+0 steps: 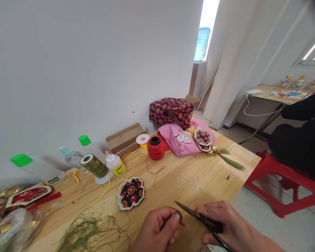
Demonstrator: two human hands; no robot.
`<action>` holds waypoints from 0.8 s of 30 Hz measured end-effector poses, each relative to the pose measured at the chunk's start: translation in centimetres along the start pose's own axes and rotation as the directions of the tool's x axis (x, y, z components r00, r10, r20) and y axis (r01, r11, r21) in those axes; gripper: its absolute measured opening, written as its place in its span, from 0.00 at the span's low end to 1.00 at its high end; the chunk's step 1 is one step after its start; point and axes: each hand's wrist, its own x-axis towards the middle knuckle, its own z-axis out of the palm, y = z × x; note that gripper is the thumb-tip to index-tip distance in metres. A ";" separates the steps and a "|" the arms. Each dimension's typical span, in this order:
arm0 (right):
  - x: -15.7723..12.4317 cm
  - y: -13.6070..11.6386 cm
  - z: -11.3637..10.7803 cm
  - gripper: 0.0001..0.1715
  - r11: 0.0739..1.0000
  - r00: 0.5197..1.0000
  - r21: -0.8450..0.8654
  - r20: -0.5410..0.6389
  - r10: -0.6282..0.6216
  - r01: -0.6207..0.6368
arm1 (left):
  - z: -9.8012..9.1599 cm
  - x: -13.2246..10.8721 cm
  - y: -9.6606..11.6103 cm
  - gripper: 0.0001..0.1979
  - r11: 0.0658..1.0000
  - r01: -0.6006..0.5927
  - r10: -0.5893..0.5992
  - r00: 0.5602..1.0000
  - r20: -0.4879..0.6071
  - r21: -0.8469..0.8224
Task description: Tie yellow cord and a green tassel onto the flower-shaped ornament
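Closest to the camera, the left hand (pixel 157 229) was curled shut, thumb and forefinger pinching a small dark piece (pixel 179 214) too blurred to identify. The right hand (pixel 225 224) gripped dark scissors (pixel 196 215) by the handles, the blades pointing left and up and lying just beside the pinched piece. Both hands were over the near edge of the wooden table (pixel 225 175). Loose green thread (pixel 86 231) lay tangled to the left, and a flower-shaped ornament (pixel 131 193) rested flat beyond it. Farther back stood a red spool (pixel 155 147), an olive spool (pixel 94 165) and a small glue bottle (pixel 115 164).
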 end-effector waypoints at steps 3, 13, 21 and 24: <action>-0.7 0.6 0.1 0.22 0.999 0.997 0.047 -0.078 0.028 -0.025 | 0.1 -0.1 -0.1 0.20 1.000 0.010 -0.010 0.999 -0.040 -0.005; -2.0 -0.3 0.9 0.32 0.991 0.985 0.117 -0.152 0.081 -0.063 | 0.0 0.2 -0.2 0.19 0.990 -0.123 0.136 0.970 -0.201 0.077; -0.4 -3.0 0.6 0.32 0.995 0.986 -0.095 -0.165 0.014 -0.030 | -0.1 0.1 -0.4 0.21 0.980 -0.143 0.165 0.973 -0.161 0.137; 0.0 -3.1 0.3 0.28 0.993 0.991 -0.116 -0.133 0.020 -0.036 | -0.1 0.0 -0.4 0.21 0.982 -0.133 0.154 0.975 -0.161 0.134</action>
